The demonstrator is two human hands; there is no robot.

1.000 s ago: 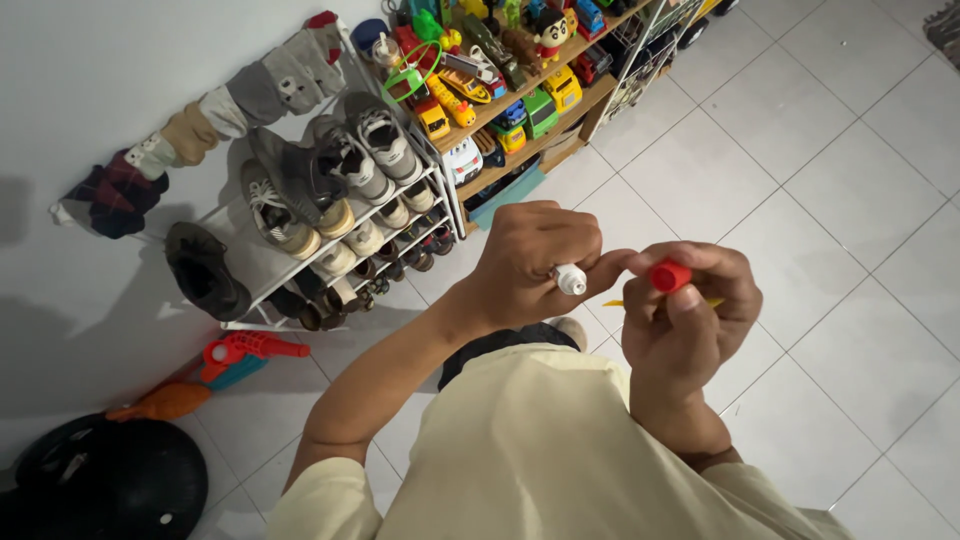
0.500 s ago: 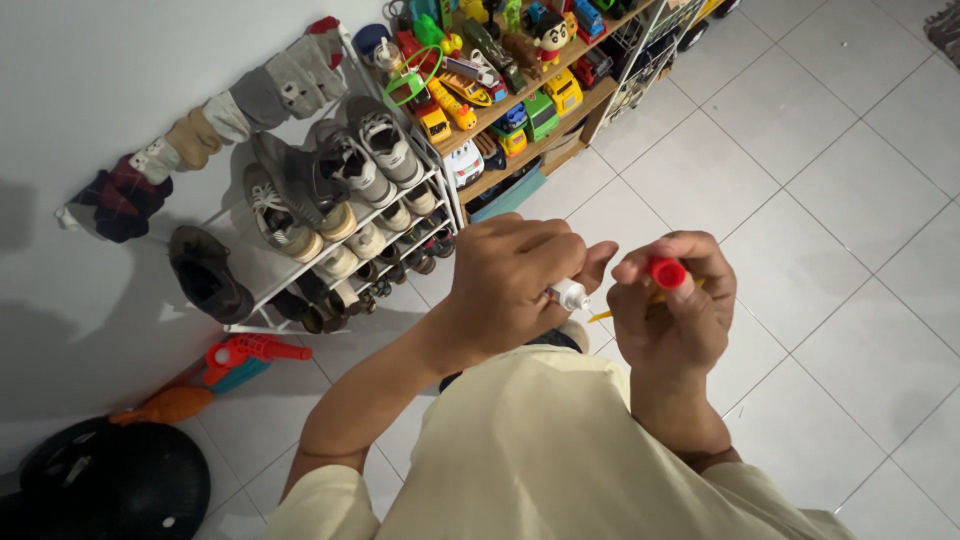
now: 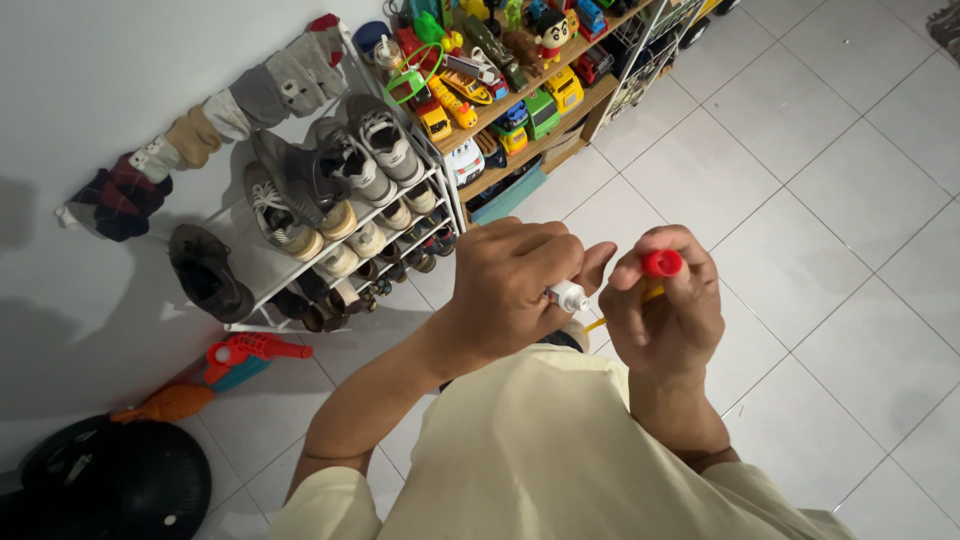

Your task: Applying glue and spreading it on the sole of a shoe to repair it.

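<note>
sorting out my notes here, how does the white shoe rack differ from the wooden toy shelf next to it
The white shoe rack is thin white wire; the wooden toy shelf is brown boards. The shoe rack carries mostly grey and white sneakers, tilted on sloped tiers; the toy shelf is crammed with bright toy cars and figures on flat boards. Socks hang along the rack's top; I see none on the toy shelf. Both stand on the white tiled floor against the wall.

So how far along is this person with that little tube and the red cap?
Done: the red cap looks off, pinched in the right hand. In hand: the left hand grips a small tube whose white nozzle points at the right hand, which also holds something thin and yellow. Left: no contact between nozzle and yellow piece is visible; recapping.
</note>
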